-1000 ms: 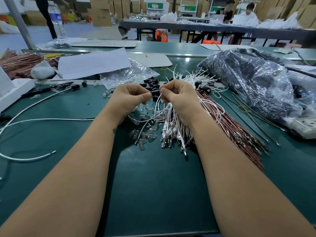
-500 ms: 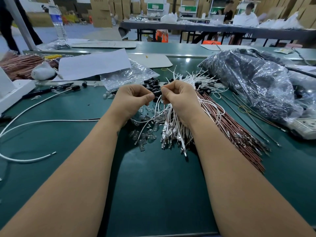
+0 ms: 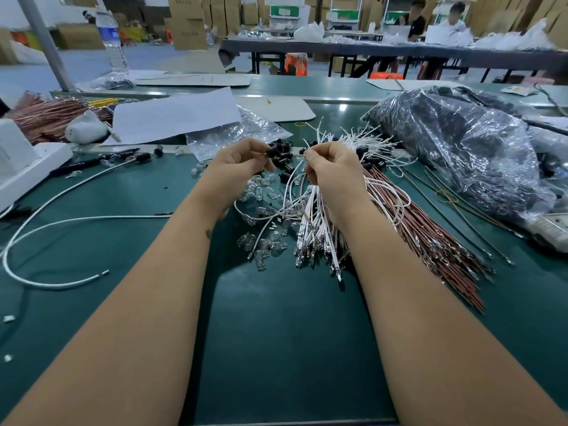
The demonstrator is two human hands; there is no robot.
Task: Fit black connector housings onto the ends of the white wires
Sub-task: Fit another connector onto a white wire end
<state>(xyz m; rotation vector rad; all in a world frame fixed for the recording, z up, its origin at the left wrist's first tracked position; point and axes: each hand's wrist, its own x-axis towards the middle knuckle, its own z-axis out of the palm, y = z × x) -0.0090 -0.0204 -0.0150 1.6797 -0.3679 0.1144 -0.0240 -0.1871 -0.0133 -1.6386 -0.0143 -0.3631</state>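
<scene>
Over a green work table [image 3: 276,333], the left hand [image 3: 238,162] pinches a black connector housing [image 3: 273,151] at its fingertips. The right hand [image 3: 333,167] grips a bundle of white wires [image 3: 316,222], apart from the left. Loose black housings [image 3: 284,167] lie between the hands, clear glass bulbs [image 3: 261,244] below them, reddish-brown wires [image 3: 430,235] at the right.

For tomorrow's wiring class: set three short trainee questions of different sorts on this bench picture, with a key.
1. True or false: the left hand holds a black connector housing.
2. Which hand grips the white wires? A left, B right, C neither.
3. Fill in: the loose clear glass bulbs lie on the green ____.

Key: 1 true; 2 B, the right hand; 3 mat.
</scene>
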